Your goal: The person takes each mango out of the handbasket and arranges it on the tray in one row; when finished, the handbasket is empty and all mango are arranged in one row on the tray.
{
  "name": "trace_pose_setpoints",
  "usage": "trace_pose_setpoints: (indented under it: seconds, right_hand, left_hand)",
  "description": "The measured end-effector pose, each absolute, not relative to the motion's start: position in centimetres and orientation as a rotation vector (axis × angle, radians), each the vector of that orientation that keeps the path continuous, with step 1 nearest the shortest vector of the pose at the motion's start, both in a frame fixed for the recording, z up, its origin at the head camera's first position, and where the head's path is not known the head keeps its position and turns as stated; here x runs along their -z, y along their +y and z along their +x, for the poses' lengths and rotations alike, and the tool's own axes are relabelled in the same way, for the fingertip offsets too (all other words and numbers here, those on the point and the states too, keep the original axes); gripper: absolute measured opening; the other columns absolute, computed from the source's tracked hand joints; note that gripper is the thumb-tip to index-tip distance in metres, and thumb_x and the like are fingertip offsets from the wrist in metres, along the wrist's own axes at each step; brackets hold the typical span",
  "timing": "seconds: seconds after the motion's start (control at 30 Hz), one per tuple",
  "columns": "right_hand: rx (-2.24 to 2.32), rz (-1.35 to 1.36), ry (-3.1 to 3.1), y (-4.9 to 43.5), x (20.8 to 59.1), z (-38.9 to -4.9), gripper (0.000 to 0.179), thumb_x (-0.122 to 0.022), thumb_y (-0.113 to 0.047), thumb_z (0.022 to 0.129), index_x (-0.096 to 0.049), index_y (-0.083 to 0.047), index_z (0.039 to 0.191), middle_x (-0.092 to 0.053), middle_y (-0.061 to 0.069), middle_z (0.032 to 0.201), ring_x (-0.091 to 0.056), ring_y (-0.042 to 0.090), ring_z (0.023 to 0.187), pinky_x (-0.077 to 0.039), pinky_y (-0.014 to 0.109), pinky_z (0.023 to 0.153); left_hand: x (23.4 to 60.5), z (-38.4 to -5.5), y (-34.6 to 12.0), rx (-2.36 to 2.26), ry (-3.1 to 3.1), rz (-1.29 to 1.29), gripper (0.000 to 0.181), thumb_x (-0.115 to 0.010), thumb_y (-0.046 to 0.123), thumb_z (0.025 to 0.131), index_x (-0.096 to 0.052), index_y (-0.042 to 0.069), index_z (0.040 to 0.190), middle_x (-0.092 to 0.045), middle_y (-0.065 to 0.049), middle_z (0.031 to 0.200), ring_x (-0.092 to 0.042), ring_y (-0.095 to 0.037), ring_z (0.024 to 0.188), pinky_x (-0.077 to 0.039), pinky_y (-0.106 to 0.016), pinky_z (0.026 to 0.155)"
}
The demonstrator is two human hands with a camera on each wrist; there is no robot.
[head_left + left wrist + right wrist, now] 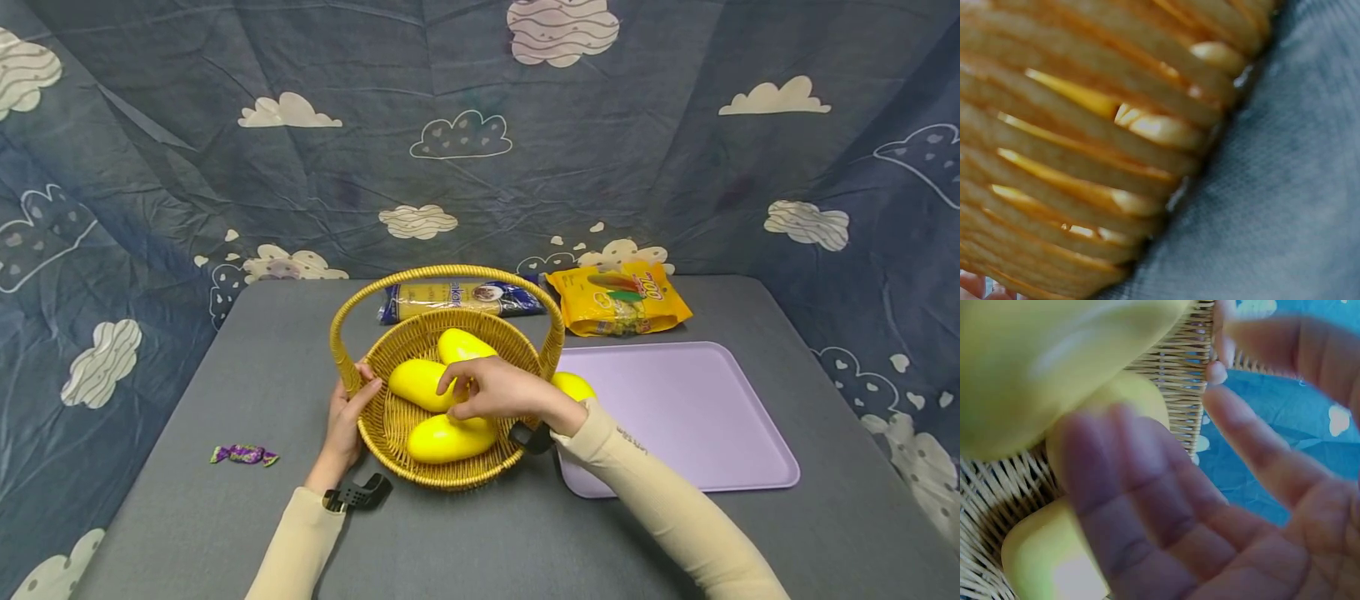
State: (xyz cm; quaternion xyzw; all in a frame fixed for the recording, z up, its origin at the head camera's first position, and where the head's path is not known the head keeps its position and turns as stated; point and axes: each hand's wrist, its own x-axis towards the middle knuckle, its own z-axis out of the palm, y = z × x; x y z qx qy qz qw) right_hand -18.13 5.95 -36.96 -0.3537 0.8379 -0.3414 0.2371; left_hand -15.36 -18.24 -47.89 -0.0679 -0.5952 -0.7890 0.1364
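Note:
A golden wicker basket [442,481] with a tall arched handle stands at the middle of the table. My left hand [347,425] grips its left side at the foot of the handle. Inside lie three glossy yellow mangoes, one at the back [461,343], one at the left [414,383] and one in front [452,440]. Over the basket hovers my right hand [498,390], its fingers loosely bent; in the right wrist view nothing sits between thumb and fingers. Woven basket wall [1085,137] fills much of the left wrist view.
Right of the basket lies a lilac tray [675,417]. Another mango [573,385] shows at its left edge, partly hidden by the right wrist. Behind are a blue-and-yellow packet [465,300] and a yellow bag [622,300]. A purple wrapped candy [245,454] lies at left.

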Motion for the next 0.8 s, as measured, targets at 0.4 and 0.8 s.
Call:
trace_pose_setpoints:
  seconds: [0.4,0.8]
  right_hand:
    - [0.431,-1.047,2.149,3.7,37.4,-17.7,0.063,-0.079,-0.035,0.077,-0.053,-0.018,0.133,-0.055,0.000,0.127,-0.050,0.014,0.109,-0.036,0.028,0.094]
    - [0.422,-1.097,2.150,3.1,37.9,-17.7,0.064,-0.079,-0.038,0.076,-0.050,-0.025,0.132,-0.056,-0.001,0.121,-0.051,0.011,0.103,-0.037,0.029,0.090]
  left_hand:
    - [47.8,-15.2,-18.2,2.276,-1.730,-0.197,0.025,-0.057,0.003,0.091,-0.040,-0.013,0.100,-0.044,-0.017,0.101,-0.043,-0.020,0.097,-0.034,-0.027,0.086]
    - [47.9,-15.3,-18.1,2.287,-1.716,-0.202,0.028,-0.056,0.002,0.091,-0.036,-0.016,0.101,-0.043,-0.018,0.101,-0.042,-0.024,0.100,-0.035,-0.026,0.086]
